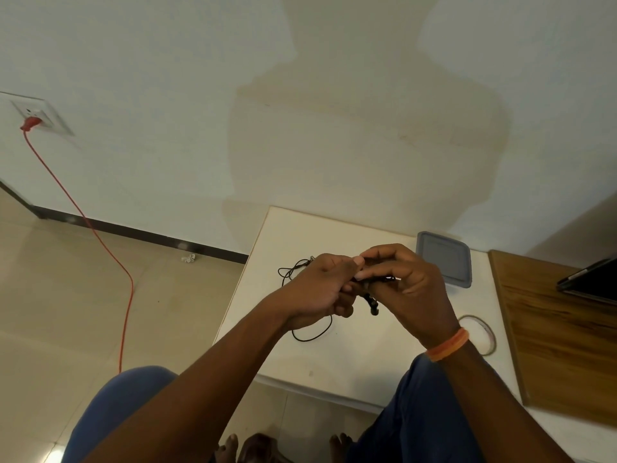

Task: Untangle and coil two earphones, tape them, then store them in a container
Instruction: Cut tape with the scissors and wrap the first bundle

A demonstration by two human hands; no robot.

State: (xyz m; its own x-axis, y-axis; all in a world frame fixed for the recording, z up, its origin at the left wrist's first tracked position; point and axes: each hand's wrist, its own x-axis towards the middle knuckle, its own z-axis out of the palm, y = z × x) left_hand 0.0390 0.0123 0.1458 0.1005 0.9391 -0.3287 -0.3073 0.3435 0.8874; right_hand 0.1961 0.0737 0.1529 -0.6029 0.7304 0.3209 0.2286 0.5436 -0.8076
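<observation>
White table (334, 362) sits against a pale wall. Above it, the left hand (320, 292) and right hand (405, 285) both pinch black earphones (372, 304). Farther right lies a grey container (445, 259); a tape roll (489, 332) lies nearer.

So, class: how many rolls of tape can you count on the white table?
1. The tape roll lies flat on the white table, partly behind the right wrist, near the wooden board. Others may be hidden by the arms.
</observation>
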